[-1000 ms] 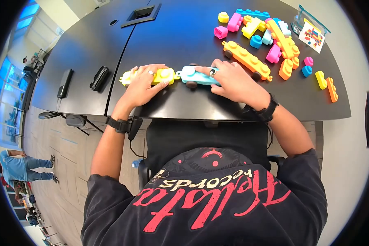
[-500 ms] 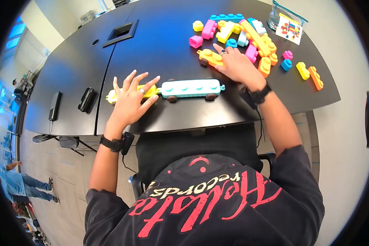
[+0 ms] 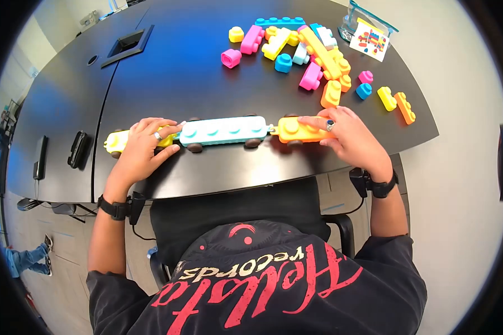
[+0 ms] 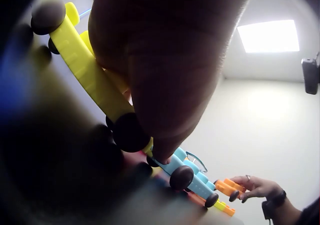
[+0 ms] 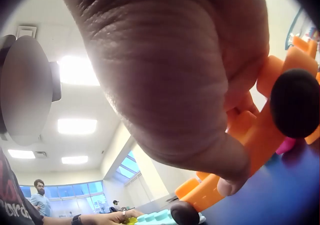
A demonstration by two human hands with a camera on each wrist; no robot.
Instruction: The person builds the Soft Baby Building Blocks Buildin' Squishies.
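Note:
Three wheeled block-top toy train cars stand in a row near the table's front edge. At the left end is the yellow toy train car [image 3: 116, 139], gripped by my left hand [image 3: 142, 146] from above with the thumb on the near side. A light-blue toy train car [image 3: 223, 131] with dark wheels stands in the middle, its left end at my left fingertips. My right hand [image 3: 354, 137] holds the orange toy train car [image 3: 292, 129], thumb along its near side in the right wrist view. The orange car's left end is right at the light-blue car's hook; my palm hides its right part.
Loose building blocks [image 3: 310, 75] in several colours lie at the back right, with a picture card [image 3: 370, 42] and clear pouch beyond. Small blocks [image 3: 387, 99] sit near the right edge. A black case [image 3: 80, 149] and a black device [image 3: 41, 157] lie at left.
The right hand left the light-blue car, took the orange car from beside the loose blocks and brought it to the row's right end. The left hand's fingers spread, then closed around the yellow car.

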